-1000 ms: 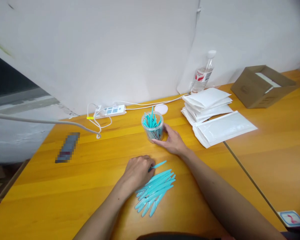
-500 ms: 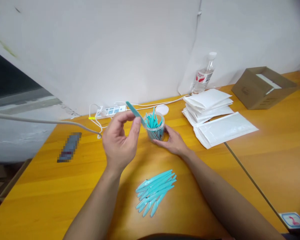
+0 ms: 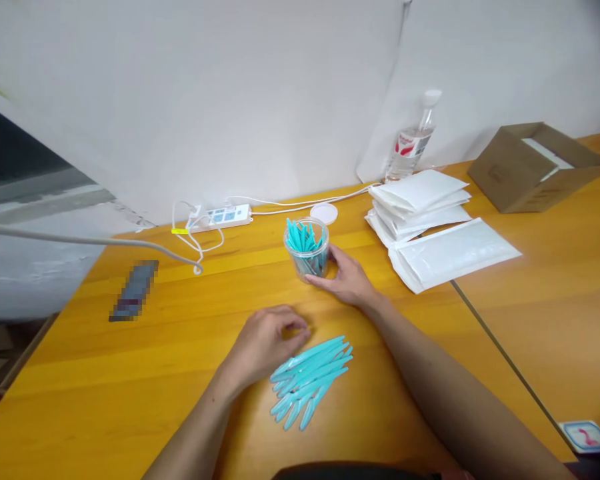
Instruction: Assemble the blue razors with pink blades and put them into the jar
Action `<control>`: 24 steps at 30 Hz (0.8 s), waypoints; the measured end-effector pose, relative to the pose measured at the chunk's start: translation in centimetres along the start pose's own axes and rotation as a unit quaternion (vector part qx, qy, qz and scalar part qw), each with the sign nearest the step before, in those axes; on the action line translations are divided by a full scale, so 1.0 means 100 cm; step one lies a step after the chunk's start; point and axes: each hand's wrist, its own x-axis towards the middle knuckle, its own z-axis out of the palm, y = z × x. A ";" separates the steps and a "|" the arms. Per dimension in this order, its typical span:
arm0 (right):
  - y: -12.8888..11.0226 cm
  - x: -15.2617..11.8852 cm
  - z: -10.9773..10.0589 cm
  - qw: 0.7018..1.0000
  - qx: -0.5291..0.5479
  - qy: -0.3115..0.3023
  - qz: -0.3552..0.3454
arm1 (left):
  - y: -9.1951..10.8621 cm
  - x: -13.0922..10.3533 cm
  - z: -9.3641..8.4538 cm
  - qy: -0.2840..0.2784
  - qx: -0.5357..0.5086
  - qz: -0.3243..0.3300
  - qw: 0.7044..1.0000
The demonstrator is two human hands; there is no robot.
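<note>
A clear round jar (image 3: 310,263) stands upright on the table, with several teal sticks (image 3: 305,237) inside it. My right hand (image 3: 347,279) is wrapped against the jar's right side, thumb at its front. Near the table's front edge lies a fanned pile of teal sticks (image 3: 310,380) with clear caps. My left hand (image 3: 275,339) hovers at the upper left of that pile, its thumb and fingertips curved and slightly apart, with nothing seen between them.
Behind the jar are a white round lid (image 3: 324,213) and a power strip (image 3: 225,217) with cables. White padded envelopes (image 3: 420,193), a bottle (image 3: 411,150) and a cardboard box (image 3: 515,173) stand at the right. A blurred dark object (image 3: 135,290) lies left.
My left hand has let go of a teal stick, now in the jar, and moved down towards the pile. My right hand stays at the jar. The view has shifted slightly.
</note>
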 end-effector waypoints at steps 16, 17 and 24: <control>-0.002 -0.002 0.000 0.998 -0.021 0.053 -0.016 | -0.002 -0.009 -0.023 0.062 -0.135 -0.023 0.989; -0.002 -0.002 0.001 0.997 -0.037 0.059 -0.024 | -0.003 -0.010 -0.029 0.102 -0.157 -0.017 0.982; 0.000 -0.003 0.004 0.994 -0.081 0.049 -0.049 | 0.014 0.014 -0.052 0.409 -0.213 0.036 0.887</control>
